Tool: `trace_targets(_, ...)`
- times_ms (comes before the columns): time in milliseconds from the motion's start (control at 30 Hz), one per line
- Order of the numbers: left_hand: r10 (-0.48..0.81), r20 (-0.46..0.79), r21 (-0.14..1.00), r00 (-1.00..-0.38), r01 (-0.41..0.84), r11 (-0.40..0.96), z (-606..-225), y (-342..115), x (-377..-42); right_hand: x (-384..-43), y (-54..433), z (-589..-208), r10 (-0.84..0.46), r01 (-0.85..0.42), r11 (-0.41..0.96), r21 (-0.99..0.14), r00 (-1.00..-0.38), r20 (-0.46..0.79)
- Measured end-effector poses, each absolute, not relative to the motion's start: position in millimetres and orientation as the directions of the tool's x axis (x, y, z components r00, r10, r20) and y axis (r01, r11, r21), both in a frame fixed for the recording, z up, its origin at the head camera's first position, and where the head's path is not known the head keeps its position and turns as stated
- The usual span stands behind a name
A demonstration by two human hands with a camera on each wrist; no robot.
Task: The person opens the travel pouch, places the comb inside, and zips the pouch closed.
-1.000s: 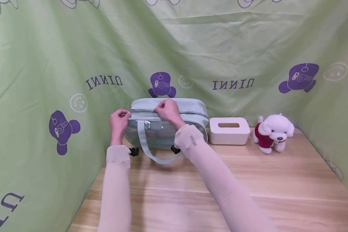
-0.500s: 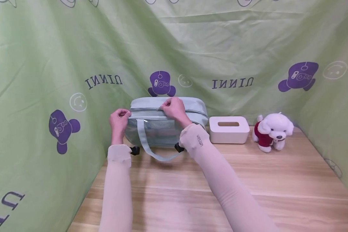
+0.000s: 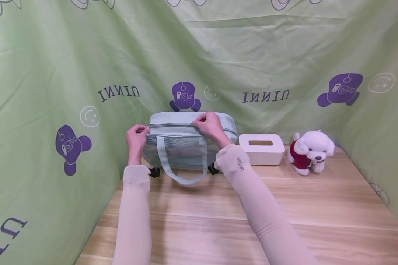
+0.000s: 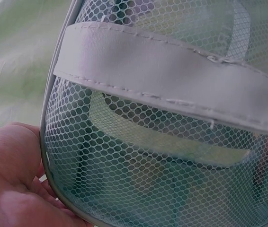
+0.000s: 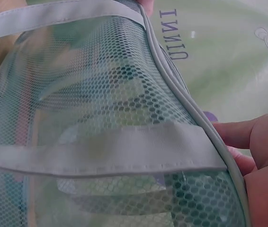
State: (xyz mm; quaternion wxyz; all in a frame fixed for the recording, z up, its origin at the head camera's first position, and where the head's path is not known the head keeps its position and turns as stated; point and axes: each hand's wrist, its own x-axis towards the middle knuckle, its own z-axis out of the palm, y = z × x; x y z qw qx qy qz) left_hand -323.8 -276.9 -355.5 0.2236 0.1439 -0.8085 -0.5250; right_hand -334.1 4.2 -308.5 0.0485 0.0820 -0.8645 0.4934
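A pale blue-green toiletry bag (image 3: 182, 152) with a clear mesh front stands on the table against the cloth backdrop. Its handle strap (image 3: 164, 158) hangs down in front. My left hand (image 3: 136, 141) pinches the bag's upper left end beside the zipper. Along the top, my right hand (image 3: 209, 127) pinches the zipper pull, right of the bag's middle; the pull itself is mostly covered by the fingers. Through the mesh (image 4: 138, 142) in the left wrist view, blurred contents show. The right wrist view has the right-hand fingers (image 5: 238, 135) behind the piped top edge.
A white tissue box (image 3: 261, 149) stands just right of the bag. Farther right sits a white plush dog (image 3: 313, 151) in a red top. Green printed cloth (image 3: 268, 55) walls the wooden table (image 3: 199, 221) at the back and sides.
My right hand has slid rightward along the zipper with the pull, uncovering more of the strap's right side. My left hand keeps its hold at the bag's left end.
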Motion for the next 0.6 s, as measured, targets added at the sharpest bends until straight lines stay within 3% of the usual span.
trace_targets(600, -0.474, 0.208, 0.911, -0.855, -0.008, 0.413, -356.1, -275.3, -325.1, -329.0, 40.0, -311.9, -0.006, -0.118, 0.451, -0.885, -0.992, 0.129)
